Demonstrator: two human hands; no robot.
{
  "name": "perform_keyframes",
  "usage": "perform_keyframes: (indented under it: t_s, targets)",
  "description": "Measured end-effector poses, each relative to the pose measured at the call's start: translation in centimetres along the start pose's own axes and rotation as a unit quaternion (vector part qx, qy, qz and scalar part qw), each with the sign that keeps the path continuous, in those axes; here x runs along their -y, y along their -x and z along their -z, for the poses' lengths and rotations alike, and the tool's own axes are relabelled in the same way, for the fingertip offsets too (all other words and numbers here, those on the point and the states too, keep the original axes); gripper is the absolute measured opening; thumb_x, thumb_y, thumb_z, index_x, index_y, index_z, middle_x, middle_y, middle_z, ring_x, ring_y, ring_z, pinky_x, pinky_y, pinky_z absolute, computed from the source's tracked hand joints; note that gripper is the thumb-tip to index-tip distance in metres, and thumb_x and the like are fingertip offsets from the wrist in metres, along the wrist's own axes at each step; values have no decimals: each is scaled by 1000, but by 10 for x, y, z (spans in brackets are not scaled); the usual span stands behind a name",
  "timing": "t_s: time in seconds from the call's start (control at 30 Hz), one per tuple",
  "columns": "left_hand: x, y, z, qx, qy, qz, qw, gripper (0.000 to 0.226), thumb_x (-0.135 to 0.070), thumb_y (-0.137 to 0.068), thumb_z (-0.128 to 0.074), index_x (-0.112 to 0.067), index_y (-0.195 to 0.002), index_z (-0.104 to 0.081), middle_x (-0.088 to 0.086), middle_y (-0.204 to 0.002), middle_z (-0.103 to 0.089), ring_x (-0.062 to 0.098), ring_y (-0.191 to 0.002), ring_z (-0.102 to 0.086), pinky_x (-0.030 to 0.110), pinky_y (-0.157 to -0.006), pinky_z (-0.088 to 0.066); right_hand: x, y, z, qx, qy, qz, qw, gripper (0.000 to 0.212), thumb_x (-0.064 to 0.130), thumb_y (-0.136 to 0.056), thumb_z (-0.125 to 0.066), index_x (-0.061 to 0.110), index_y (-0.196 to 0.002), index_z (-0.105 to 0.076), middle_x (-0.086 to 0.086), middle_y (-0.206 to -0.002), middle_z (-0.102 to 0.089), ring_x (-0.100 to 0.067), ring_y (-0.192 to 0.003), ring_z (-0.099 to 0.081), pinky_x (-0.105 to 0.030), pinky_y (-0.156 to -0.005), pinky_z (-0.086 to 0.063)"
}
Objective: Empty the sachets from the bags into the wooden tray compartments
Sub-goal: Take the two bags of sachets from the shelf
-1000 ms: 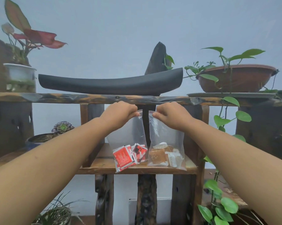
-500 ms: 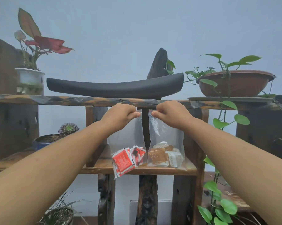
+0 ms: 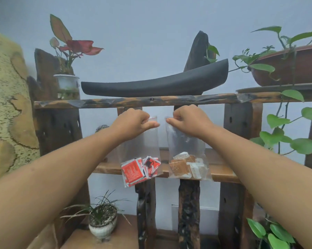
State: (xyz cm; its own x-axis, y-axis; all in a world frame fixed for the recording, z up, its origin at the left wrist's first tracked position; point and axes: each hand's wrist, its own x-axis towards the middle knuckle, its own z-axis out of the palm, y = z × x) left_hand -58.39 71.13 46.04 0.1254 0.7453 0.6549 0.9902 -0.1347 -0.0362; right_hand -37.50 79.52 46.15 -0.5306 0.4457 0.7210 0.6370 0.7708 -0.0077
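Red-sachet bag [image 3: 142, 142] pinched at top by left hand [image 3: 133, 121] grip; brown-sachet bag [image 3: 185, 148] by right hand [image 3: 189, 121] grip; two bags total.

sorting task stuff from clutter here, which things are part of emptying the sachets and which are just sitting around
Part of the job:
left hand, pinching the bag of red sachets
right hand, pinching the bag of brown and white sachets

Just there:
red-leaved plant
black curved dish
brown bowl of vines
grassy potted plant
wooden shelf
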Motion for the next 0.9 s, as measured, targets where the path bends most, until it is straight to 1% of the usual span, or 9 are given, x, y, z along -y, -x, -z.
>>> perform_keyframes:
  t_s: [0.1,0.23,0.3,0.4,0.47,0.53,0.67,0.83,0.9]
  targets:
    - [12,24,11,11,-17,37,999,61,-64,-87,-55,-9,-62,-51,5,-56,-50,21,-53,-46,39,-54,-39,15,-3,-19,-2,-44,28,999,54,52,-94,-55,21,-51,-41,3,-51,-45,-10,-52,-44,-25,-49,-24]
    - [27,62,33,29,-90,65,993,62,-66,-85,-55,-7,-64,-51,5,-56,-50,20,-53,-41,33,-49,-25,44,-4,-49,26,-102,61,993,53,52,-93,-57,23,-51,-43,3,-52,-48,-9,-52,-47,-23,-53,-30]
    - [36,82,47,38,-108,93,989,62,-65,-85,-56,-7,-64,-53,4,-56,-50,19,-51,-41,32,-49,-26,64,-9,-59,36,-119,79,989,52,55,-92,-55,23,-52,-47,3,-53,-50,-10,-53,-50,-24,-54,-35]
    - [53,117,71,45,-132,136,981,64,-66,-85,-56,-6,-62,-52,5,-54,-49,21,-50,-40,34,-50,-28,102,-16,-65,33,-135,112,984,54,57,-92,-55,24,-51,-44,6,-53,-48,-10,-53,-48,-25,-51,-30]
    - [67,142,89,49,-146,157,976,65,-66,-86,-56,-8,-57,-47,4,-51,-45,23,-49,-39,35,-51,-28,134,-21,-65,24,-150,134,979,53,55,-93,-55,24,-51,-47,7,-54,-49,-8,-53,-47,-25,-49,-30]
    - [80,169,112,48,-159,181,969,65,-66,-86,-56,-11,-54,-42,4,-51,-41,22,-48,-37,35,-51,-27,173,-25,-66,27,-163,165,972,53,56,-93,-53,19,-56,-58,3,-57,-57,-12,-55,-53,-26,-52,-42]
    - [99,218,153,52,-153,210,964,67,-70,-83,-54,-9,-57,-46,6,-53,-41,21,-48,-34,33,-50,-25,247,-27,-72,42,-172,213,961,52,49,-94,-53,19,-51,-46,0,-53,-49,-19,-56,-51,-34,-57,-46]
    - [127,308,223,42,-172,273,946,64,-66,-83,-58,-9,-58,-44,7,-55,-42,21,-52,-34,34,-52,-26,370,-17,-70,51,-218,259,940,52,44,-92,-53,15,-52,-41,-2,-50,-43,-22,-52,-45,-31,-48,-31]
    - [140,347,250,35,-182,307,933,69,-69,-81,-56,-3,-63,-51,8,-56,-45,21,-53,-37,34,-52,-29,419,-11,-68,54,-228,276,932,52,45,-93,-52,14,-53,-44,-2,-51,-45,-22,-52,-45,-32,-47,-32]
